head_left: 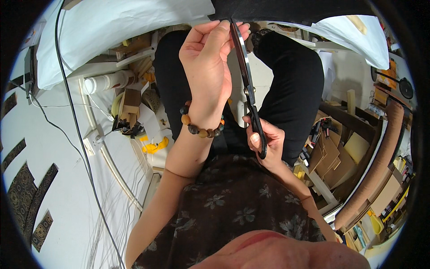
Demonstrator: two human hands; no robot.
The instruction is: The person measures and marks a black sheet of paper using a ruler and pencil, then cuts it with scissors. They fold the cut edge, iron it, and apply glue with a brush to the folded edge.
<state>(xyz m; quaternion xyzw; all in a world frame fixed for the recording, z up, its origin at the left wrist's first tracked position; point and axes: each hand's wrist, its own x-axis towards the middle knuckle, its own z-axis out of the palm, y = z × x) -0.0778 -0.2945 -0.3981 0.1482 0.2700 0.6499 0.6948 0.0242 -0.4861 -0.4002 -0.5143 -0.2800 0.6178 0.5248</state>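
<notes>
My right hand (pixel 266 136) is closed round the black handles of a long pair of scissors (pixel 245 74). Its blades point away from me, and their tips meet the near edge of a black sheet of cloth (pixel 286 11). Beside the tips, my left hand (pixel 207 56) pinches that same edge between thumb and fingers, palm partly turned up. A bracelet of brown and coloured beads (pixel 204 132) circles the left wrist. Whether the blades are cutting into the sheet is too small to tell.
White paper (pixel 125 31) lies under the cloth at the table's near edge. On the left, a white surface (pixel 67 188) carries dark patterned strips (pixel 22 193) and a black cable (pixel 74 112). Cardboard pieces (pixel 329 152) fill a box on the right, beside a brown roll (pixel 371 166).
</notes>
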